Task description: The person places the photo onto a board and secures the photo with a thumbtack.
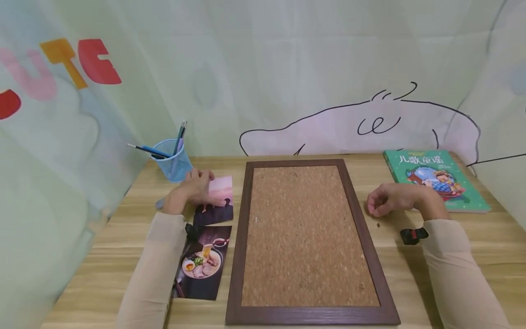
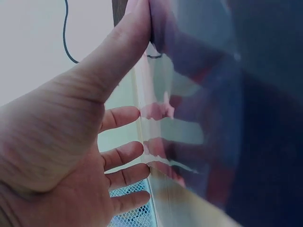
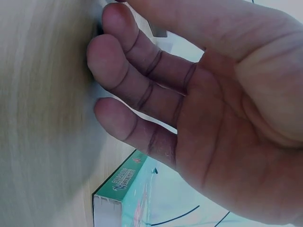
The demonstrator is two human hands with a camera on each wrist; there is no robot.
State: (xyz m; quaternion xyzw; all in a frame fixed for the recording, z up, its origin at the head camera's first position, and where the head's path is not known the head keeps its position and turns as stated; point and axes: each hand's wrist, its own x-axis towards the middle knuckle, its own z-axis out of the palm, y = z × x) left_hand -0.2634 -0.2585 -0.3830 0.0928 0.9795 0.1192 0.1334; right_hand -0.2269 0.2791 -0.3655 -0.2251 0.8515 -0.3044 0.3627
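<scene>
My left hand (image 1: 197,187) reaches over a pink and dark photo (image 1: 220,192) at the left of a framed cork board (image 1: 306,237). In the left wrist view its thumb (image 2: 120,45) lies on the glossy photo (image 2: 213,109), while the other fingers are spread and nearly straight at its edge. Below that photo lies a picture of a noodle bowl (image 1: 203,265), partly covered by the left sleeve. My right hand (image 1: 394,200) rests on the table between board and book, fingers (image 3: 113,118) loosely curled with nothing visible in them. A tiny brown thing (image 1: 378,225) lies just below it.
A blue mesh cup (image 1: 174,167) with pens and pencils stands at the back left, close to the left hand. A green children's book (image 1: 472,192) lies at the back right, partly behind the right hand. A printed curtain (image 1: 287,68) hangs along the table's back edge.
</scene>
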